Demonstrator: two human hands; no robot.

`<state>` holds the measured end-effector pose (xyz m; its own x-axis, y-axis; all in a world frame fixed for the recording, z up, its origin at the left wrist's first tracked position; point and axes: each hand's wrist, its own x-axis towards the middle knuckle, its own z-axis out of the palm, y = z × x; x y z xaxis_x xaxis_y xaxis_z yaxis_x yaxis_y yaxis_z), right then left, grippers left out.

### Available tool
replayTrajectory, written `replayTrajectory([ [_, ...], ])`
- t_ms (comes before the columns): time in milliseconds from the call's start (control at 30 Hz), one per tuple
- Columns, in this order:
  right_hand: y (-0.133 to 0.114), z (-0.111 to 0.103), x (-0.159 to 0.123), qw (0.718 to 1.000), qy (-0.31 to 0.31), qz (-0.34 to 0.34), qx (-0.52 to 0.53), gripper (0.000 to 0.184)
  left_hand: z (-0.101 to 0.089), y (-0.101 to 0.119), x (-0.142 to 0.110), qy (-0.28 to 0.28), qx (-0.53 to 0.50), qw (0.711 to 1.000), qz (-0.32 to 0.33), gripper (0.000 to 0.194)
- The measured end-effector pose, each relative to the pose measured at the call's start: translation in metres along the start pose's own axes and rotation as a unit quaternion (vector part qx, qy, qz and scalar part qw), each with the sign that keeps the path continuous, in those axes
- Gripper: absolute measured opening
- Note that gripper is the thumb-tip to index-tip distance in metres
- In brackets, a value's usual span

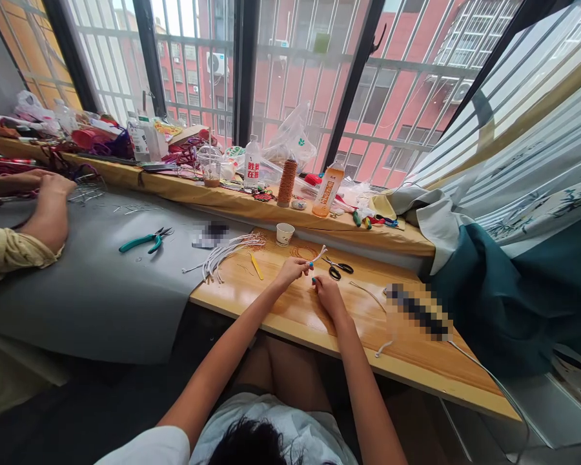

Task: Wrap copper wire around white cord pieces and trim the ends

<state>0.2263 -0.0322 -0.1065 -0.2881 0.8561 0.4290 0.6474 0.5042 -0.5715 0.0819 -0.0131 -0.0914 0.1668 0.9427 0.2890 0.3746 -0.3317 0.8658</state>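
Note:
My left hand (293, 268) is closed in a pinch on a short white cord piece (318, 252) that sticks up and to the right. Just to its right, my right hand (325, 292) is closed close beside it, fingertips near the cord's lower end; what it holds is too small to make out. Both hands hover over the wooden table (416, 361). A bundle of white cords (223, 255) lies to the left, a coil of copper wire (304, 250) sits behind my hands, and black scissors (339, 268) lie to the right.
A small paper cup (285, 234) and a yellow strip (256, 265) lie nearby. Green-handled pliers (145, 241) rest on the grey mat (101, 290). Another person's arms (43, 213) work at far left. A cluttered sill holds a copper thread spool (286, 183) and bottles (328, 188). Teal curtain (503, 297) hangs right.

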Motion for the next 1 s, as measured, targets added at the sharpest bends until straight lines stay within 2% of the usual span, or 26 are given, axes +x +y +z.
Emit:
replayTrajectory([
  [133, -0.012, -0.002, -0.006, 0.996, -0.02, -0.026, -0.084, 0.022, 0.0, 0.0, 0.0, 0.015, 0.057, 0.998, -0.001, 0.034],
  [300, -0.033, -0.01, -0.029, 0.984, -0.028, -0.061, -0.164, 0.021, 0.003, 0.0, -0.007, 0.018, 0.161, 0.986, 0.025, 0.028],
  [467, -0.038, -0.036, -0.033, 0.971, -0.063, -0.107, -0.205, 0.018, 0.007, 0.001, -0.018, -0.081, 0.213, 0.969, 0.099, 0.017],
  [567, -0.031, -0.054, -0.016, 0.967, -0.079, -0.123, -0.208, 0.018, 0.009, 0.004, -0.021, -0.14, 0.206, 0.958, 0.141, 0.017],
  [667, -0.015, -0.065, 0.003, 0.969, -0.08, -0.123, -0.198, 0.021, 0.011, 0.011, -0.023, -0.167, 0.183, 0.954, 0.17, 0.024],
  [833, 0.014, -0.062, 0.007, 0.978, -0.065, -0.103, -0.167, 0.025, 0.012, 0.023, -0.021, -0.143, 0.139, 0.965, 0.172, 0.024],
  [1000, 0.011, -0.049, -0.017, 0.981, -0.03, -0.087, -0.171, 0.028, 0.007, 0.025, -0.016, -0.077, 0.121, 0.978, 0.151, 0.028],
])
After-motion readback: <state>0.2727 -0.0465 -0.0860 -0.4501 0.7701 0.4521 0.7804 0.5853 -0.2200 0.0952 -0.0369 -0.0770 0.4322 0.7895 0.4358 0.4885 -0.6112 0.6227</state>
